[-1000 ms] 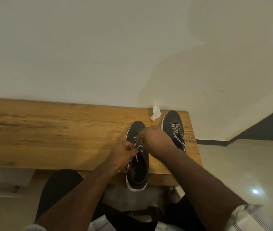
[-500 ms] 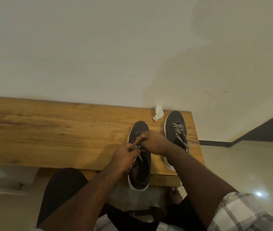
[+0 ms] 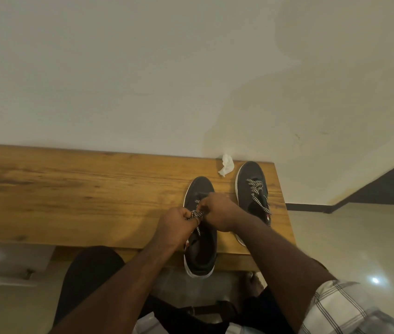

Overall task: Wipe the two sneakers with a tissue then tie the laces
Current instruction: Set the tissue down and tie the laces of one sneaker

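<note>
Two dark sneakers stand on the right end of a wooden bench (image 3: 70, 189), toes toward the far wall. The left sneaker (image 3: 200, 251) overhangs the near edge with its heel; the right sneaker (image 3: 251, 186) lies just beside it, set farther back. A crumpled tissue (image 3: 226, 165) rests at the far edge of the bench, close to the right sneaker's toe and touched by neither hand. From this I judge the wiping step to be over.

The step in hand is lace tying on the left sneaker. The left hand (image 3: 175, 225) is clenched round a length of the striped lace (image 3: 196, 214), which emerges between its fingers. The right hand (image 3: 219, 213) is curled over the tongue area, fingers bent inward at the same lace; its exact pinch is hidden beneath the knuckles. The two hands are nearly touching.

The right sneaker's lace (image 3: 257, 194) lies over its tongue; whether it is knotted cannot be told.

Next move, as judged: draw the two lace ends apart to tighten the knot, keeping the sneaker from sliding off the near edge.
</note>
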